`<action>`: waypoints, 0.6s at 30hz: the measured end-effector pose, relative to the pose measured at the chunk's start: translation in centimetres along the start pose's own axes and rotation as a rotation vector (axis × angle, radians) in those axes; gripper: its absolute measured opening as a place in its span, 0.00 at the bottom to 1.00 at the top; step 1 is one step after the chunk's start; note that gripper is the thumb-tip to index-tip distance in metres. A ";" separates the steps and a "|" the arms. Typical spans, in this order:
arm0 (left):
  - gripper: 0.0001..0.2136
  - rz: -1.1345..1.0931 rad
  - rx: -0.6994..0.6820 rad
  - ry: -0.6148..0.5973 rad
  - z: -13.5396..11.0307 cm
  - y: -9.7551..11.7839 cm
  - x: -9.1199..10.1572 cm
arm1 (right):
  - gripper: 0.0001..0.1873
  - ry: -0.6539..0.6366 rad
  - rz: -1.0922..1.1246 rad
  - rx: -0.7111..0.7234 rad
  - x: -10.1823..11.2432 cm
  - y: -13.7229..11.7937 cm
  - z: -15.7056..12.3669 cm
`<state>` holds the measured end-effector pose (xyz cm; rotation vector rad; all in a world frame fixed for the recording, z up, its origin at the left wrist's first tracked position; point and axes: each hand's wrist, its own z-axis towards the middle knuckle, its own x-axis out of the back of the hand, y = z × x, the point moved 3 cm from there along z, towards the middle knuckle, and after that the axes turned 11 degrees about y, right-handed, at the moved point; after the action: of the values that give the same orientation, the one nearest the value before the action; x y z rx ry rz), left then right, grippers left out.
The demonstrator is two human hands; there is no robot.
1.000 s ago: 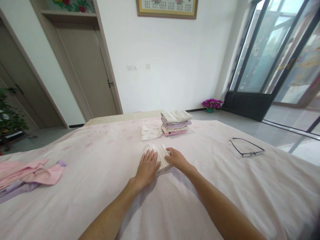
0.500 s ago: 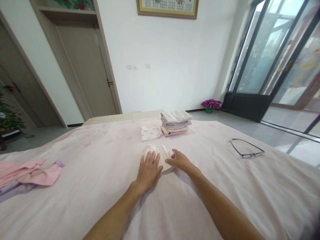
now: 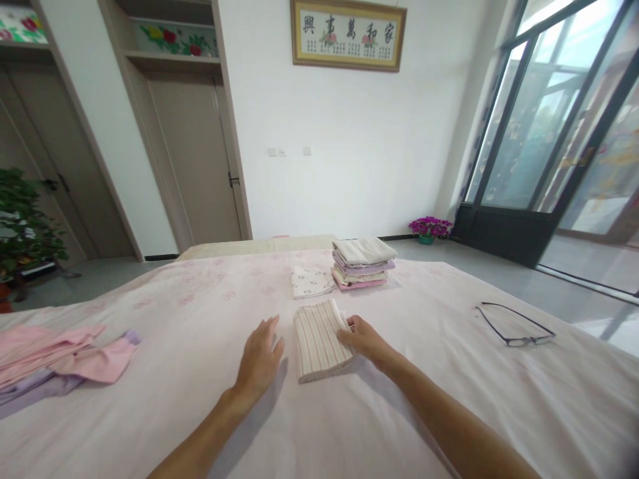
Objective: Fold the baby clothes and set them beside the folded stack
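The striped cloth (image 3: 319,342), nearer than the folded stack (image 3: 364,253), now has only the right hand's (image 3: 368,340) grip clamped on its edge (the left hand (image 3: 257,359) has come off, grip apart).

On the bed (image 3: 174,372), a folded cloth (image 3: 319,339) lies between the left hand (image 3: 260,356), just beside it, and the right hand (image 3: 365,339), touching its right edge. Behind it stands a stack of folded clothes (image 3: 363,265), with a smaller folded piece (image 3: 310,283) at the stack's left. Eyeglasses (image 3: 533,340) lie well right, loose clothes (image 3: 97,356) far left.
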<state>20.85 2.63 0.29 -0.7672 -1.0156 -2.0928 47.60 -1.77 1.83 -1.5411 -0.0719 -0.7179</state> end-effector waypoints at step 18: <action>0.22 0.305 0.206 -0.081 0.4 -7.6 1.0 | 0.17 0.063 0.409 -0.017 -7.0 -8.6 19.3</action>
<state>14.46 6.18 -1.98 -0.8485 -1.0652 -1.6824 45.59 19.67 7.47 -1.4859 0.2903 -0.4401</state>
